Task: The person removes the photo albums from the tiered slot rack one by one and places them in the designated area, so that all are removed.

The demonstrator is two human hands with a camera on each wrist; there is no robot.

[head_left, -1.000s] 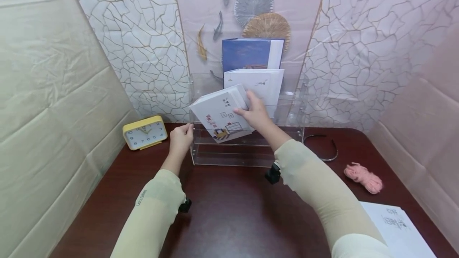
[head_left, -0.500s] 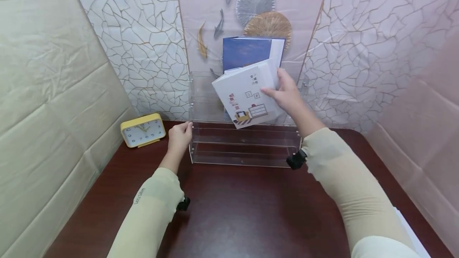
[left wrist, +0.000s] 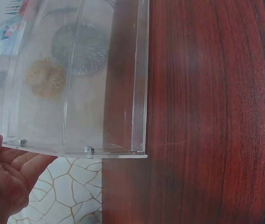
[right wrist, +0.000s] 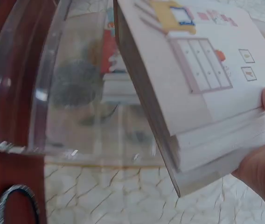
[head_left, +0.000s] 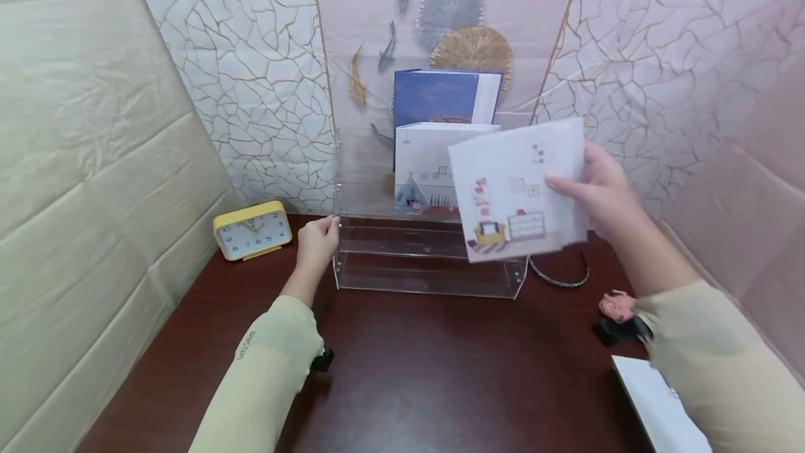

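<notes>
My right hand (head_left: pixel 605 194) grips a white book (head_left: pixel 506 212) by its right edge, with the thumb on the illustrated cover. A yellow armchair and a drawer chest show on that cover. In the head view the book overlaps the right part of a clear acrylic rack (head_left: pixel 409 279). My left hand (head_left: pixel 316 243) holds the rack's left side, and in the left wrist view its fingers (left wrist: pixel 32 165) lie behind the side panel. On the rack, a white book with a tent drawing (head_left: pixel 421 166) leans in front of a taller blue book (head_left: pixel 434 95).
A yellow clock (head_left: pixel 251 231) stands left of the rack. To the right lie a dark headband (head_left: pixel 562 282), pink yarn (head_left: pixel 616 306) partly behind the right wrist, and a white book or sheaf (head_left: pixel 654 404) near the table's right side. Cloth-covered walls enclose the table.
My right hand has carried the white book up and rightward, from in front of the rack's middle to its right side, turning it more upright. My left hand stays on the rack.
</notes>
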